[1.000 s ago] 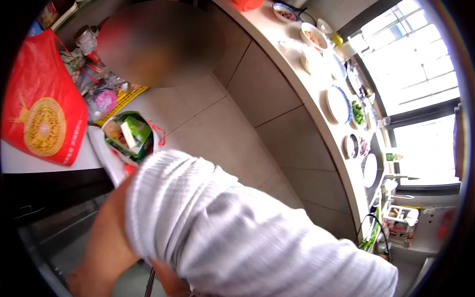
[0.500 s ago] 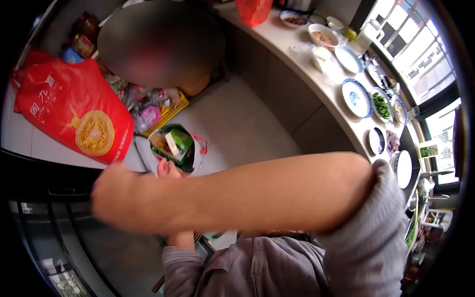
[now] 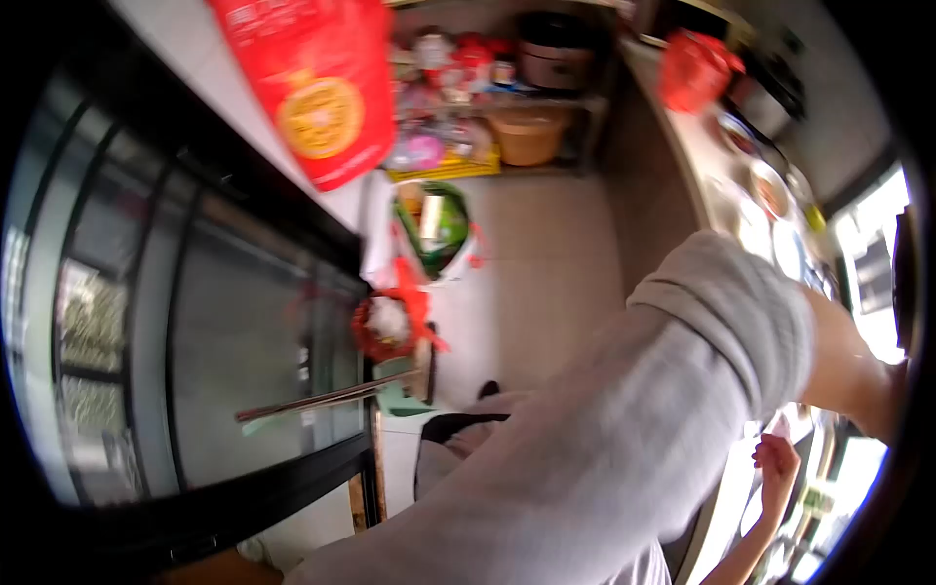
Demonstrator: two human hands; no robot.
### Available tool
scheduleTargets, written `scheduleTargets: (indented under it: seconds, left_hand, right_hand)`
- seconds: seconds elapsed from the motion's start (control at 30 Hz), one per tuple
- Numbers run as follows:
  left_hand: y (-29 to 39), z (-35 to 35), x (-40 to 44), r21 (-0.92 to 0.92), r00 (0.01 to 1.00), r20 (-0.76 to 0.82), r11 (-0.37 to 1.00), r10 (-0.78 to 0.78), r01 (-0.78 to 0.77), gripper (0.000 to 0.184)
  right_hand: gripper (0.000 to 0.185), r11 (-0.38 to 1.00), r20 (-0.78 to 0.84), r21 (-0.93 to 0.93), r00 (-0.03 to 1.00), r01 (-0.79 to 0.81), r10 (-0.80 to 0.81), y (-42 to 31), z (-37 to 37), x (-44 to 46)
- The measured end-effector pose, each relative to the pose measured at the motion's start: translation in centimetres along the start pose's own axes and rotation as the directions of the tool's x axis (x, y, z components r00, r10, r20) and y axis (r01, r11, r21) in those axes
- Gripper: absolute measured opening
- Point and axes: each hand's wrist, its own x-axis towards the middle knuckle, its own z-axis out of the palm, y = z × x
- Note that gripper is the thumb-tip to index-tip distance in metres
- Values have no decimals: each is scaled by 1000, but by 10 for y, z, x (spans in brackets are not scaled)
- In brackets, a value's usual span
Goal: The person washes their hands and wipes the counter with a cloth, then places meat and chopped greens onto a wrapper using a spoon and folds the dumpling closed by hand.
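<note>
My left arm, in a rolled grey sleeve [image 3: 585,419], crosses the view to the right. Its bare forearm [image 3: 843,356] reaches over the counter side, and my left hand [image 3: 882,405] runs into the dark edge with its fingers hidden. Lower down, my right hand [image 3: 775,458] is raised by the counter with curled fingers; blur hides what it holds, if anything. Closest to the hands are a pale plate [image 3: 788,249], largely hidden by the arm, and a bowl of food [image 3: 770,190] further up the counter.
Left stand a glass sliding door [image 3: 263,292] and a big red bag [image 3: 322,112]. A white bag [image 3: 439,273] with green packaging and a red-lined bin [image 3: 380,327] sit on the floor near long sticks [image 3: 322,400]. Behind are a rice cooker [image 3: 556,54] and tan basin [image 3: 526,136].
Both hands have swung from the left, near the red bag and the white bag, to the counter on the right. The view has turned, and my left arm now crosses in front.
</note>
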Motion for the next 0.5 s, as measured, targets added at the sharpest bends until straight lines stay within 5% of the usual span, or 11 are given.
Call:
scheduleTargets:
  seconds: [0.03,0.1,0.2,0.37,0.43,0.47,0.5]
  left_hand:
    - [-4,15,-1,-25,999,34,1000,-14,15,8]
    - [-13,40,-8,-55,995,88,997,-40,45,9]
    - [-31,70,-3,-113,982,165,988,-90,110,10]
    - [-55,120,40,-78,891,441,984,-111,161,14]
    - [-107,71,27,24,723,626,933,-293,358,13]
    - [-122,26,25,218,524,700,844,-486,491,7]
    - [-147,-18,12,95,401,709,642,-580,761,9]
  right_hand:
    - [19,999,16,-1,999,-35,35,18,-40,-12]
    - [21,978,-236,204,972,32,18,36,-103,-46]
    - [27,915,-622,356,779,190,81,60,-178,-107]
    - [25,895,-784,343,439,-284,440,228,-168,-107]
    - [25,851,-735,341,451,-400,506,253,-172,-100]
    - [26,851,-758,-11,560,-525,335,266,-176,-96]
    - [27,737,-709,-357,680,-574,187,278,-177,-91]
